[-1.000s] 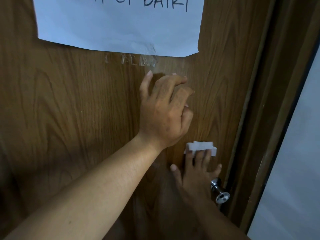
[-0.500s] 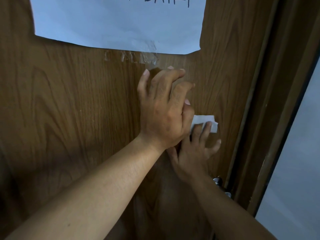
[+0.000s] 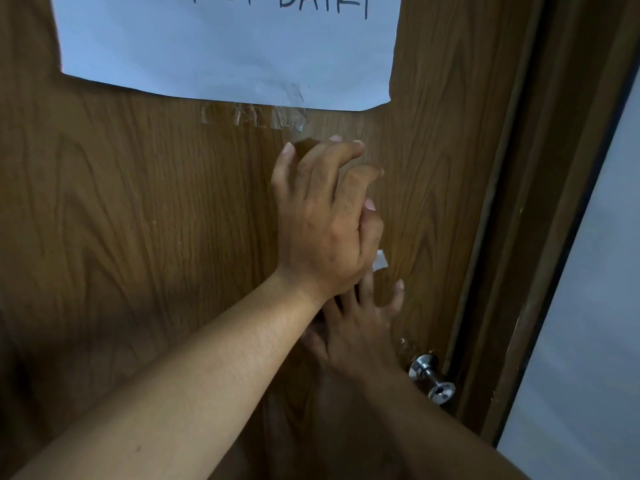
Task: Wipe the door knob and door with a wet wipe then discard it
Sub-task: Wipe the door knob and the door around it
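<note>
The brown wood-grain door [image 3: 138,237] fills the view. My left hand [image 3: 322,216] leans on it with curled fingertips just under the paper sign and holds nothing. Below it, my right hand [image 3: 360,320] presses the white wet wipe [image 3: 380,260] flat against the door with its fingers spread. Only a small corner of the wipe shows, the rest lies behind my left hand. The silver door knob [image 3: 431,377] sticks out at the lower right, just right of my right wrist, and is not touched.
A white paper sign [image 3: 225,46] with handwritten letters is taped to the upper door, with clear tape [image 3: 256,114] below its edge. The dark door frame [image 3: 540,237] runs down the right side, with a pale wall [image 3: 595,306] beyond.
My right hand slid the wipe up the door from just above the knob, then a little left behind my left hand. My left hand stayed braced in place.
</note>
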